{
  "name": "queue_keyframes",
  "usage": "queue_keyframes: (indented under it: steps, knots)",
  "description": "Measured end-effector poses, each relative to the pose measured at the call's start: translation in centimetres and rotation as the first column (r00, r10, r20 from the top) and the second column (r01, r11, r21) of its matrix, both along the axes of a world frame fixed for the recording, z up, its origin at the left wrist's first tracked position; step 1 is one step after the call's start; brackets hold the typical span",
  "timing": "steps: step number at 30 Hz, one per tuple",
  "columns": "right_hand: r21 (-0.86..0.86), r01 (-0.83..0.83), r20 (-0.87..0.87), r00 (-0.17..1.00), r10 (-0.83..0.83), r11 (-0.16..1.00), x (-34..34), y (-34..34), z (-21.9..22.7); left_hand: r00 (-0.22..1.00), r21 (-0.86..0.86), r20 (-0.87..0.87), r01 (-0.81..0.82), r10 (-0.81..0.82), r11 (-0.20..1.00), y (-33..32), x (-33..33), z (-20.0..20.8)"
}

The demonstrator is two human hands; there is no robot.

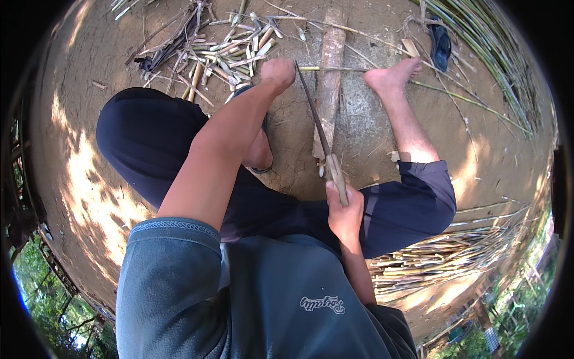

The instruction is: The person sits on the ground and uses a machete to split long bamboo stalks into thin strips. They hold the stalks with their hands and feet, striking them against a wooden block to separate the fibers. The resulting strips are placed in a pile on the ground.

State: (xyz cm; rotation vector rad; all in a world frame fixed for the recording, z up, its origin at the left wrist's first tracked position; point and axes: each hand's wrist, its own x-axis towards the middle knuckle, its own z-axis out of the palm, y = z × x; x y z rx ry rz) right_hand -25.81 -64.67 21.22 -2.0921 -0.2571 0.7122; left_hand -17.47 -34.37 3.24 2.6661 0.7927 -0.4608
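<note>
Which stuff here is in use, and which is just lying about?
In use:
- blade, right hand on its handle
- stick, apparently gripped by left hand
- board under the stick

Lying about:
- short pieces
- loose sandal
- long sticks, maybe stock

On the ground (293, 173) ahead, a plank (329, 93) points away from the person, a stalk (344, 69) lying across it. Left of the plank: a pile of cut pieces (233, 57). Right: a bare foot (393, 78), then a sandal (440, 46), then long stalks (496, 57). More stalks (439, 257) lie behind the right leg (412, 206).
</note>
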Motion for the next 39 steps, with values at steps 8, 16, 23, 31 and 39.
queue_keyframes:
  steps: [8,16,23,31,39]
  knots:
    - [0.006,-0.024,0.001,1.000,0.024,1.000,1.9,2.4,-2.9,0.993,-0.034,-0.119,0.016,-0.019,0.999,0.6,0.8,1.5]
    - [0.019,0.004,0.020,1.000,-0.005,1.000,2.7,3.2,-3.3,0.999,-0.042,-0.029,-0.031,0.030,0.999,0.7,1.4,1.1]
    - [-0.016,-0.027,0.038,0.999,0.027,1.000,1.2,1.0,-2.3,0.997,-0.070,-0.073,-0.016,0.011,0.997,1.1,1.3,1.2]
    - [0.016,0.030,0.034,0.999,-0.031,0.999,4.0,5.4,-5.1,0.999,-0.037,-0.033,-0.018,0.017,0.999,0.8,1.7,0.9]
    - [0.036,0.061,-0.005,0.998,-0.061,0.998,-0.6,-0.8,-0.8,0.998,-0.005,-0.055,-0.002,0.002,1.000,1.4,2.4,1.2]
